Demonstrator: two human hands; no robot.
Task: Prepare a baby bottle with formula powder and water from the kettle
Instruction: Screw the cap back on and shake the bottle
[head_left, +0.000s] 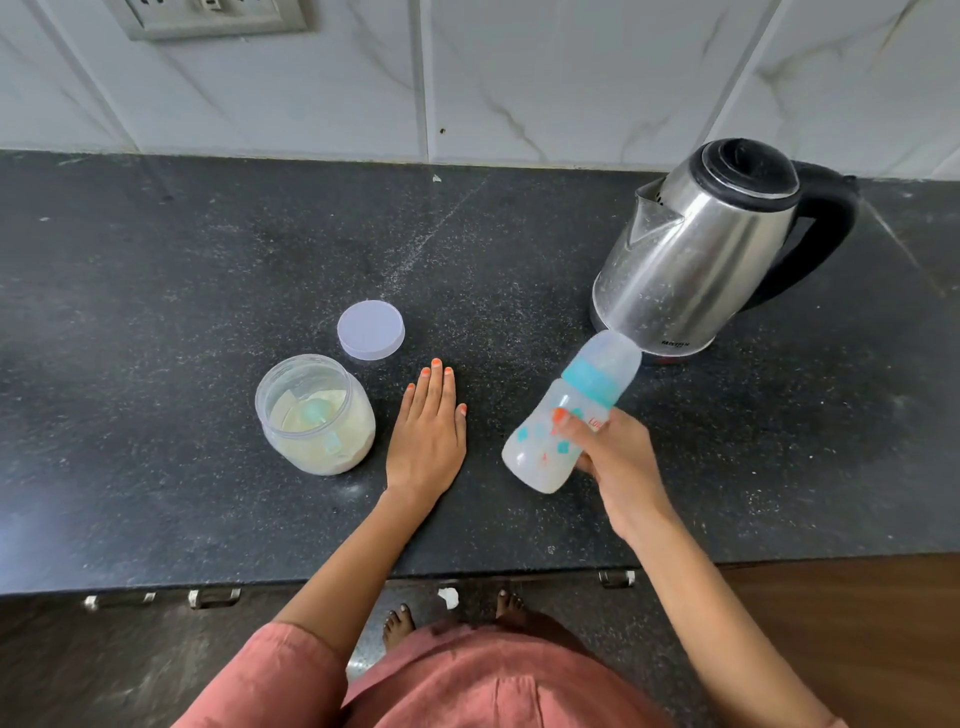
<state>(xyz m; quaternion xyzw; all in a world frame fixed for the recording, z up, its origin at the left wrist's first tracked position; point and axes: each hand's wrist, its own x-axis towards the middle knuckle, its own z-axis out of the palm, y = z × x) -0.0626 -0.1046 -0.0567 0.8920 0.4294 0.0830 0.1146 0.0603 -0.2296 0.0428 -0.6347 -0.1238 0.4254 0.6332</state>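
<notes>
Baby bottle, closed with a teal ring and clear dome cap, is held tilted just above the worktop by the right hand, whose thumb and fingers curl round its lower body. Nearest, bare feet and metal drawer handles show below the worktop's front edge. The left hand lies flat, palm down with straight fingers, on the dark speckled stone. Just left of it stands an open jar of pale powder with a teal scoop inside; its lid lies just beyond. Further back on the right stands the steel kettle, lid down. A pale dusty streak crosses the stone. Behind rises a white veined tile wall with a socket plate.
</notes>
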